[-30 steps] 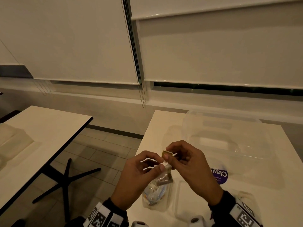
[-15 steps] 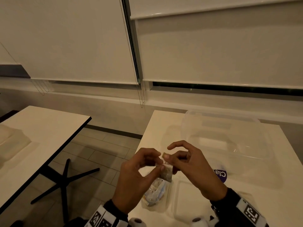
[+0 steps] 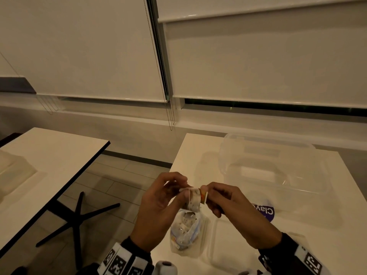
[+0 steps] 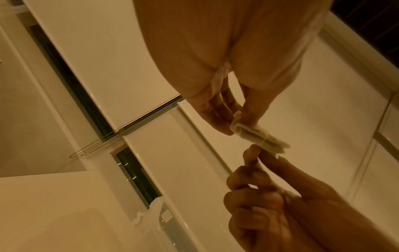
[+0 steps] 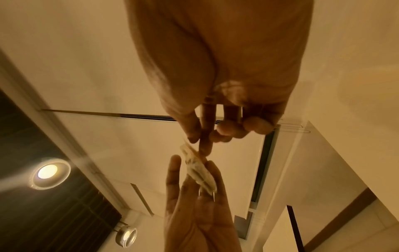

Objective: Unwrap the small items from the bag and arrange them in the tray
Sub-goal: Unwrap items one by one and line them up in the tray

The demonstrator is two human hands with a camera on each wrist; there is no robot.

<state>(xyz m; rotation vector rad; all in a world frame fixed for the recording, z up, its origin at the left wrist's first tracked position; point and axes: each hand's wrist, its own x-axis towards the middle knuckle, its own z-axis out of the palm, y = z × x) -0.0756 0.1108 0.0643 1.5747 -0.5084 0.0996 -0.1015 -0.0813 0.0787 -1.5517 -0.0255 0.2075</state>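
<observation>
A small pale paper tea bag wound with thin string is held in the air between both hands, above a clear plastic bag of similar items lying on the white worktop. The left hand pinches its left end, while the right hand pinches the small tag at its right end. A clear shallow plastic tray lies just right of the bag.

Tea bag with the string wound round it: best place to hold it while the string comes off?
Pinch the tea bag by its bare end on the left hand side, flat faces between thumb and fingers, probably. The string crosses its middle and the tag sits toward the right hand.
</observation>
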